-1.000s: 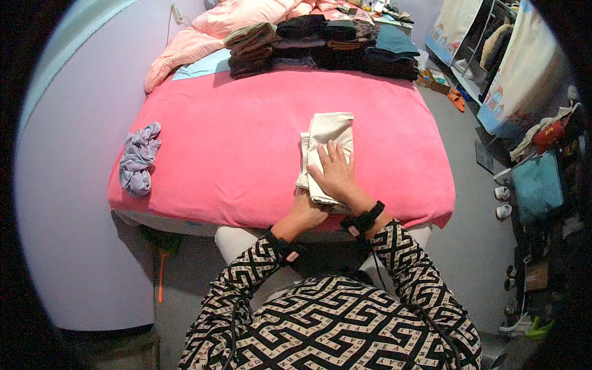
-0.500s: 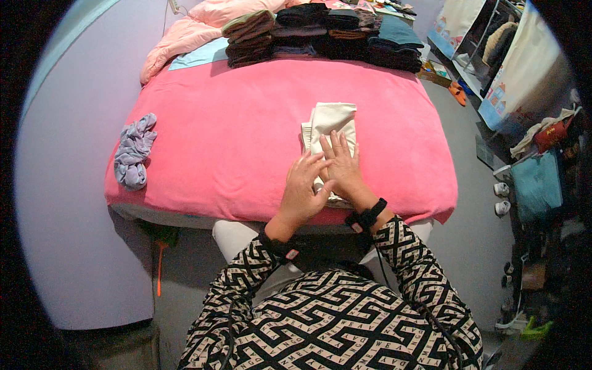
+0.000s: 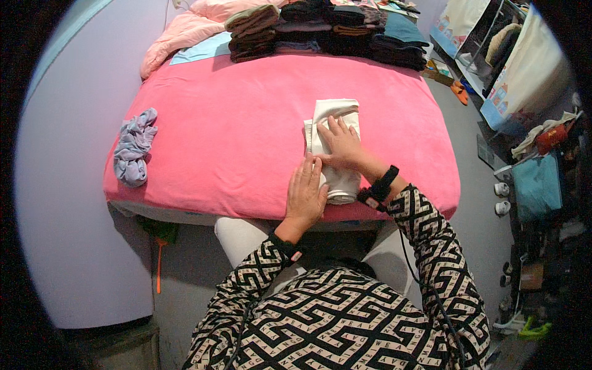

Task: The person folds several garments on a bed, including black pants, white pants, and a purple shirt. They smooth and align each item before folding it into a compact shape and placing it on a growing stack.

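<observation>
Palm down, the loosely spread right hand (image 3: 341, 146) rests ungripping on the folded cream cloth (image 3: 343, 180); the open, empty left hand (image 3: 305, 195) flanks its near-left edge. Small letters pattern the black-and-beige fabric top (image 3: 336, 320) below it.

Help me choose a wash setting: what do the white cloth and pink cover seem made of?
White cloth: probably a smooth, fairly matte knit, judging by its ribbed edge.
Pink cover: perhaps fleece, matte and soft-looking, judging by its rounded drape.

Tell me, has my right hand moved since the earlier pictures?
Yes. Judged against the bed, your right hand has moved farther from its near edge, toward the stacked clothes, lying on the folded white cloth.
</observation>
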Tool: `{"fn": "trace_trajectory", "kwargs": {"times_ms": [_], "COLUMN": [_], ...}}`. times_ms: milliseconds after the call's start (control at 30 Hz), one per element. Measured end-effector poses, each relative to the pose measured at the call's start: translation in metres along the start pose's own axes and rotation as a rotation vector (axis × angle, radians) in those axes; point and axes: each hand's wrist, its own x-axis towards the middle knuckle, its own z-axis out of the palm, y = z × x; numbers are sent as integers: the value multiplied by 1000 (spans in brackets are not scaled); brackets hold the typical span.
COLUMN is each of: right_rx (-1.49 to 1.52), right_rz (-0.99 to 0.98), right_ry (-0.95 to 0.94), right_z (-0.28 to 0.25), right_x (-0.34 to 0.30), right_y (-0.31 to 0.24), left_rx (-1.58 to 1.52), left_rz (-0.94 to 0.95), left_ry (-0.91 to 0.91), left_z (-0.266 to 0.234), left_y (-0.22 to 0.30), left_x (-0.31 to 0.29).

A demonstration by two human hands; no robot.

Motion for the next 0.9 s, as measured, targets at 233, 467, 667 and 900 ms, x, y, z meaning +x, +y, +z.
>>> {"fn": "trace_trajectory", "kwargs": {"times_ms": [233,467,667,900], "right_rx": [178,146,277,693], "right_rz": [-27,79,38,365], "right_ry": [-139,3,132,671], "right_z": [-11,11,13,22], "right_x": [45,44,43,43], "right_y": [44,67,71,100], "left_rx": [5,23,18,-96], "left_rz": [45,15,52,33], "left_ry": [-9,-46,-23,-12], "left_z": [1,1,5,-13], "left_y": [-4,4,-3,5], "left_x": [-3,-1,-3,2]}}
